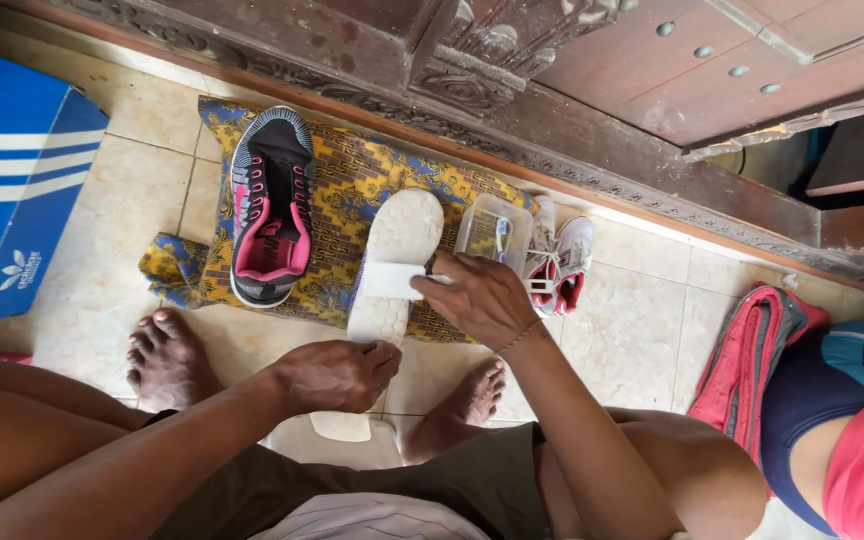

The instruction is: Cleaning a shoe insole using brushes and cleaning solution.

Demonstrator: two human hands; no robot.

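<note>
the white shoe (395, 262) lies sole-up on the patterned cloth (347, 185), left hand (337, 374) pinching its heel end, right hand (480, 298) pressing a white pad (392, 281) across its middle; it looks light and bendy, best gripped by the edges

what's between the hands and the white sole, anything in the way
Nothing visible. The left hand rests on the near end of the white sole, and the right hand presses a white strip across its middle. The black-and-pink shoe and clear plastic container lie off to either side.
</note>
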